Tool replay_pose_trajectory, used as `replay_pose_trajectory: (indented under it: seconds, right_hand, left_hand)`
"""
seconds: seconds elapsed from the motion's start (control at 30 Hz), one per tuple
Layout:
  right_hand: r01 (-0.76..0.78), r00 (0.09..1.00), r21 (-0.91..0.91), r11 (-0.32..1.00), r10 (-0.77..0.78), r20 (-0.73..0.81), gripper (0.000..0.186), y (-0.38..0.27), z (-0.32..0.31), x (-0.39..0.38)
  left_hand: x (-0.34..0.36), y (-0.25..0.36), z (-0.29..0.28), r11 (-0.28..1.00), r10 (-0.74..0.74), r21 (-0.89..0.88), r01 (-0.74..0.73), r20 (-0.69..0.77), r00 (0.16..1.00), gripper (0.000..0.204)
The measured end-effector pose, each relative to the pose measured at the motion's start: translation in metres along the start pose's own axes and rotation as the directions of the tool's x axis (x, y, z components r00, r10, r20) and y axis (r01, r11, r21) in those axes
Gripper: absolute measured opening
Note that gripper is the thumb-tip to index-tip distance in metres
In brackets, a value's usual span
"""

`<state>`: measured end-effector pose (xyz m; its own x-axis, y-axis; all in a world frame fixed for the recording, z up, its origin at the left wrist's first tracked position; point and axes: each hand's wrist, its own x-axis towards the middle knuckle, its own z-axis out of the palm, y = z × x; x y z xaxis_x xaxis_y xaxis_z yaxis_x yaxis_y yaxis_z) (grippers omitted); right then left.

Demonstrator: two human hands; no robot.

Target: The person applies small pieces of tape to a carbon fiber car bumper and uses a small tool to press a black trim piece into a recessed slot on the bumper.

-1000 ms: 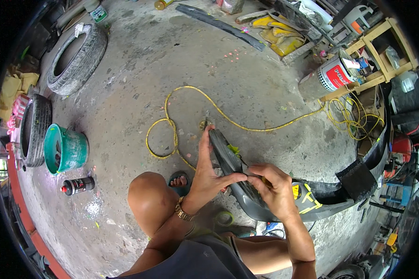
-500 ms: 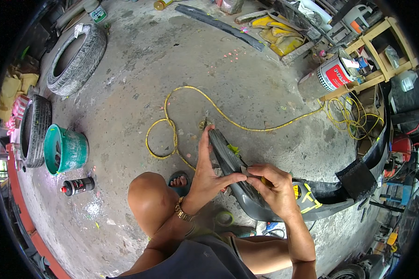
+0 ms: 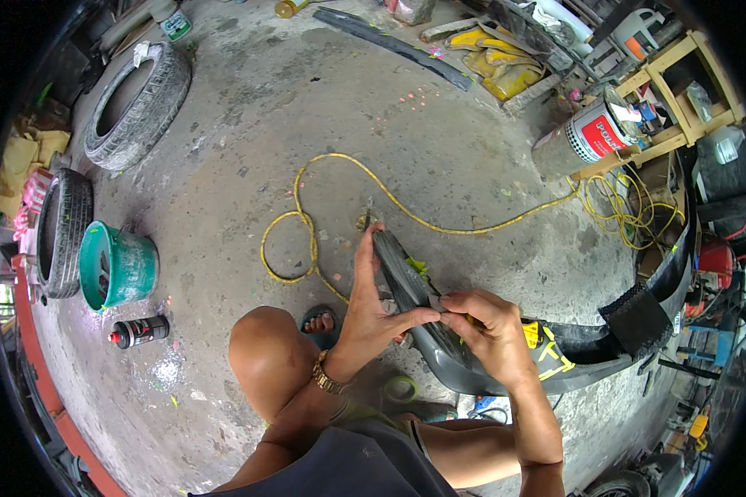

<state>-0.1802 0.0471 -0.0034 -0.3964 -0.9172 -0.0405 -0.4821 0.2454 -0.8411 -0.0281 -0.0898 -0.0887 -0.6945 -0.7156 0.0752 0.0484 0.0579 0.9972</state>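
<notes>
Honestly, nothing's really moved: left hand [image 3: 366,321] splayed against that dark-grey curved plastic-looking panel [image 3: 449,368], lower centre, right hand [image 3: 494,333] pinched over it, can't tell on what. Fiddly work, I reckon.

Dark panel [image 3: 445,366] held in two bare hands over a concrete floor [image 3: 240,224].
The panel is braced by the left hand [image 3: 365,319], thumb laid across it; the right hand [image 3: 489,333] is pinched close to that thumb, any small piece between the fingertips being unclear. Yellow tape strips [image 3: 558,359] are borne by the panel. Beyond, a yellow hose [image 3: 336,155] is looped; at left, a green bucket [image 3: 133,269] and black bottle [image 3: 147,330] are seen.
</notes>
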Motion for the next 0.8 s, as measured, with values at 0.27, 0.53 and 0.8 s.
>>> replay_pose_trajectory:
  seconds: [0.27,0.53,0.8]
  right_hand:
    - [0.111,0.989,-0.061,0.992,-0.116,-0.094,0.019,0.011,0.013,-0.002]
    - [0.145,0.986,0.024,0.989,-0.142,-0.087,0.018,0.016,0.002,-0.001]
    - [0.103,0.995,0.074,0.992,-0.103,-0.011,0.019,0.015,0.003,-0.001]
  left_hand:
    - [-0.001,-0.01,-0.001,0.998,0.011,0.054,-0.011,-0.012,1.0,0.139]
    - [0.001,-0.008,-0.002,0.998,0.045,0.046,-0.045,0.0,0.999,0.14]
    - [0.001,-0.007,0.0,0.999,0.032,-0.02,-0.032,-0.009,0.999,0.139]
